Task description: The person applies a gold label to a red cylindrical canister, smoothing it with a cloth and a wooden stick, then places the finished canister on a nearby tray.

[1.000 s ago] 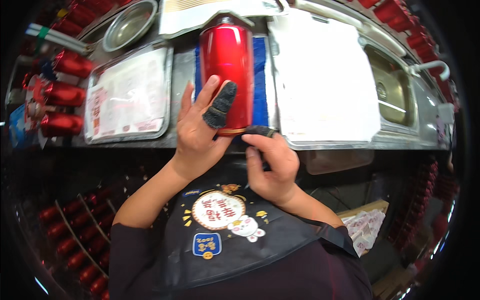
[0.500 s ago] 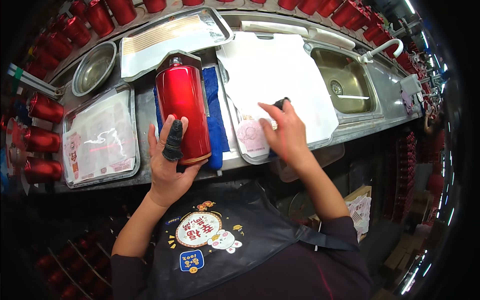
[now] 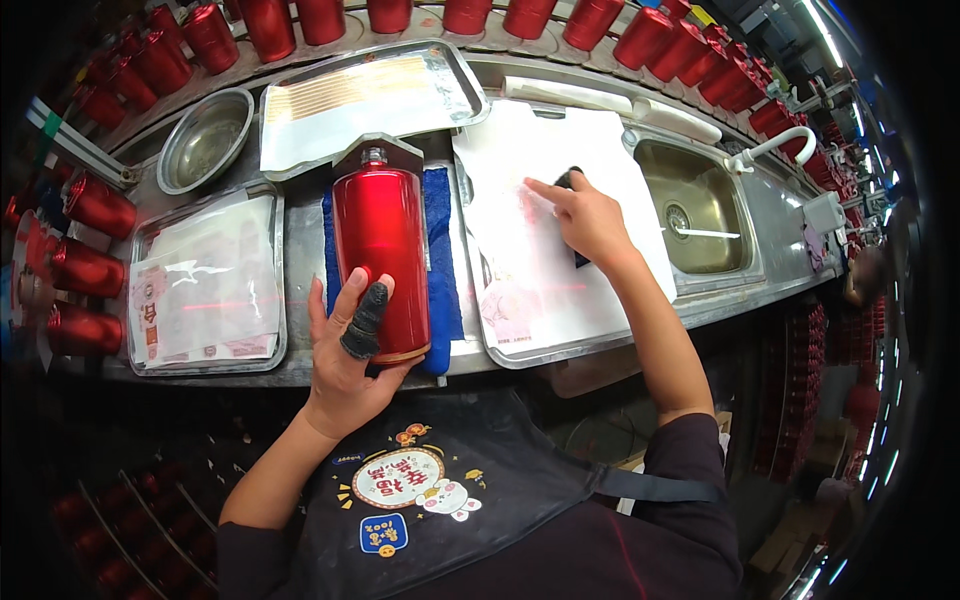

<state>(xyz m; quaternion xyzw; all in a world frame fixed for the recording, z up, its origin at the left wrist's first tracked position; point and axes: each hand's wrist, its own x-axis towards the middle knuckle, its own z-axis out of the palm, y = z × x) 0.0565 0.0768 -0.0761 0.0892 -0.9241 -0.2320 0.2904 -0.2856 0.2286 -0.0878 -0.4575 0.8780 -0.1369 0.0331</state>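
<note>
A glossy red bottle (image 3: 380, 235) with a dark neck lies in a cradle over blue cloth, its base toward me. My left hand (image 3: 355, 345) is closed around the base end, thumb underneath and fingers along the side; one finger wears a black cover. Over a tray lined with white sheets (image 3: 510, 240), my right hand (image 3: 595, 220) reaches out with its index finger stretched toward a faint pinkish print on the sheet. Another finger has a black cover, and the thumb is hidden. A small dark patch shows under the palm; I cannot make out what it is.
To the left are a tray of printed sheets (image 3: 155, 345), a metal bowl (image 3: 207, 140) and several red bottles (image 3: 88, 268). A tray with a striped sheet (image 3: 375, 105) stands behind the cradle. On the right is a sink (image 3: 700, 220) with a white faucet (image 3: 775, 145).
The view has shifted, so the bench appears lower and farther right. My right hand has moved farther over the white sheet, away from its near edge. My left hand still holds the bottle.
</note>
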